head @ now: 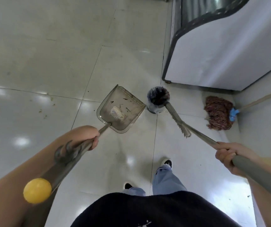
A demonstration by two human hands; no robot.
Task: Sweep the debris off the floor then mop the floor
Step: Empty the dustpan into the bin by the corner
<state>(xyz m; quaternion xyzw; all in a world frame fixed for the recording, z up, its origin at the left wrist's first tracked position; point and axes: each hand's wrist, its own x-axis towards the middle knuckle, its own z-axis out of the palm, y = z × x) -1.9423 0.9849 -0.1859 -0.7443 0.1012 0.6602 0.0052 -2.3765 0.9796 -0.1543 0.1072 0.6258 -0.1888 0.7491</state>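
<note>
Dark shirt front: fills the bottom edge, closest to the lens, with two trouser legs and dark shoes on the tiles beyond it.
Floor (41, 59): pale glossy tiles; small crumbs of debris (45, 110) lie scattered to the left, well apart from the dustpan.
White cabinet (226, 51): stands at the upper right, its corner just behind the bin.
Left hand (89, 136): its grip is closed around the dustpan's long handle, which runs back along the forearm to a yellow end cap (37, 190).
Right hand (226, 157): its grip is closed around the grey broom handle (202, 138), which runs forward and left.
Dustpan (121, 109): clear plastic, held ahead of the left hand; it carries a crumpled pale scrap and a few dark bits.
Mop (218, 113): brown string head lying on the floor in the right corner, its pole leaning away right; no hand touches it.
Bin (157, 99): small and dark-lined, on the floor between dustpan and mop.
Broom head (178, 120): a narrow bar whose far end rests at the bin's rim.
Key relation: the bin lies just right of the dustpan, so tipping calls for a short swing right; the left hand is nearer that job.
Judgement: sweeping looks unfinished, since crumbs remain; mopping has not begun.
</note>
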